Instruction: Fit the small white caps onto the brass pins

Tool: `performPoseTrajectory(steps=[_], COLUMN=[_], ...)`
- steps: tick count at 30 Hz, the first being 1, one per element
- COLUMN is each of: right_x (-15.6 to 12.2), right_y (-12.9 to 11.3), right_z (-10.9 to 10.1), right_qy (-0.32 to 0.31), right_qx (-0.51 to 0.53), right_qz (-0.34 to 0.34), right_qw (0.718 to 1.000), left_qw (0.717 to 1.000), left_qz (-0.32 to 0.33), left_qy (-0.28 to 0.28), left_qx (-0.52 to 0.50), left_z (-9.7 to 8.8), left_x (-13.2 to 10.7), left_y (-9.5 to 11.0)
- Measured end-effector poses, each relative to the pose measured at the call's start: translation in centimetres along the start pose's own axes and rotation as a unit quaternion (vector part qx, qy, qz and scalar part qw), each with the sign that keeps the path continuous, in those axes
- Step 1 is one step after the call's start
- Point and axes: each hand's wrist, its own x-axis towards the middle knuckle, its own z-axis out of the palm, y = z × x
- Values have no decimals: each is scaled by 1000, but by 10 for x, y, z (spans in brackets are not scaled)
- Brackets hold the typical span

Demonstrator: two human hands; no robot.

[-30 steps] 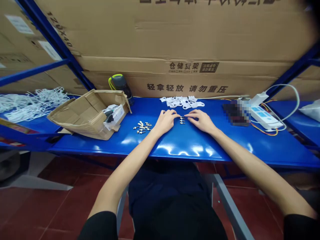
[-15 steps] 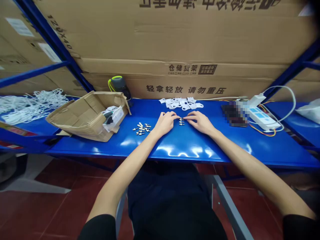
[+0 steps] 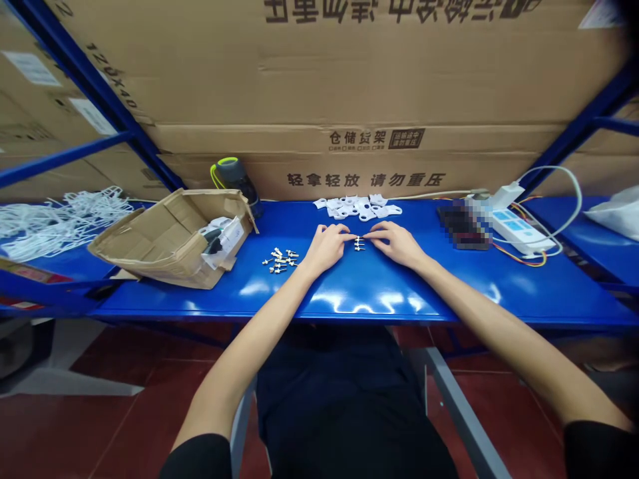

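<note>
A short column of small metal pin-like parts (image 3: 359, 246) lies on the blue tabletop (image 3: 319, 293) between my hands. My left hand (image 3: 325, 246) comes at the top part from the left, index finger and thumb closed in at its end. From the right, the fingertips of my right hand (image 3: 398, 243) close in on the other end of that part. Fingertips partly cover it, so its exact shape is hidden. Left of my left wrist is a loose pile of similar metal parts (image 3: 280, 260). Beyond my hands lie several flat white pieces with holes (image 3: 357, 207).
An open cardboard box (image 3: 150, 243) with wrapped items stands at left, a dark bottle (image 3: 238, 183) behind it. At right are a dark pixelated object (image 3: 464, 226) and a white power strip (image 3: 522, 233) with cables. White cords (image 3: 64, 219) lie far left. Large cardboard (image 3: 349, 80) backs the table.
The view has shifted slightly. My hands stay at the top of the column of metal parts, with hardly any visible movement of the fingers.
</note>
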Motion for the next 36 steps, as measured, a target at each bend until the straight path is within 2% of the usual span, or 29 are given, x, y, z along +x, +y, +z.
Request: performPoseTrajectory(steps=[9, 16, 20, 24, 28, 33, 36], right_x=[4, 3, 1, -3, -5, -6, -6], right_y=[-1, -1, 4, 9, 9, 7, 6], right_z=[4, 0, 3, 9, 10, 3, 1], right_qy=[13, 26, -13, -74, -134, -173, -181], right_qx=[1, -19, -70, -68, -61, -56, -57], right_qz=[7, 35, 33, 38, 65, 60, 61], right_qw=[1000, 999, 997, 994, 987, 982, 980], left_qw=[1000, 1000, 999, 997, 995, 991, 990], left_qz=[4, -24, -46, -59, -62, -61, -60], left_qy=[5, 18, 4, -47, -78, -118, -122], left_qx=[-5, -8, 4, 3, 7, 12, 20], left_z=[2, 0, 7, 14, 13, 11, 13], left_x=[1, 1, -1, -3, -4, -2, -2], left_y=[0, -3, -6, -5, -4, -4, -5])
